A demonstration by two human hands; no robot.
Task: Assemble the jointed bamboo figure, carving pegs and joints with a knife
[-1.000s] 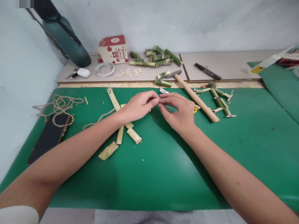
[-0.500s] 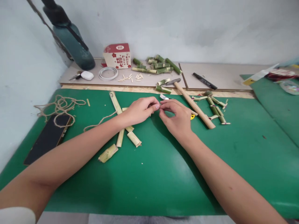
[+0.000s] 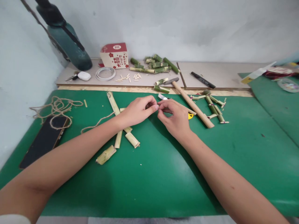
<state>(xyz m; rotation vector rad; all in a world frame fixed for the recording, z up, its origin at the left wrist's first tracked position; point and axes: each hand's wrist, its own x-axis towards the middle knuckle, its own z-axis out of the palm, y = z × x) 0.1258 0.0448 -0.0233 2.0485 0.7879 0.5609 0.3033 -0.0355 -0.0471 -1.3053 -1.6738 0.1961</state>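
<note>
Over the middle of the green mat (image 3: 149, 183), my left hand (image 3: 143, 109) and my right hand (image 3: 175, 116) meet at the fingertips. Both pinch at something too small to make out. Beneath and beside my left wrist lie pale split bamboo strips (image 3: 113, 103), crossed over each other, with a twine end running from them. A short bamboo piece (image 3: 132, 140) and another knobbly bamboo piece (image 3: 106, 155) rest nearer to me. Behind my right hand shows a utility knife blade (image 3: 163, 97), its body mostly hidden. A wooden-handled hammer (image 3: 193, 105) lies just to the right.
Twine (image 3: 57, 109) lies tangled over a dark phone (image 3: 44, 140) on the left. A bamboo figure (image 3: 213, 107) lies right of the hammer. Along the back stand a bottle (image 3: 67, 43), a red-and-white box (image 3: 114, 56), cut green bamboo (image 3: 158, 65) and a black marker (image 3: 203, 80).
The view has shifted slightly, so the things on the mat sit a little further left. My hands stay pinched together in nearly the same pose.
</note>
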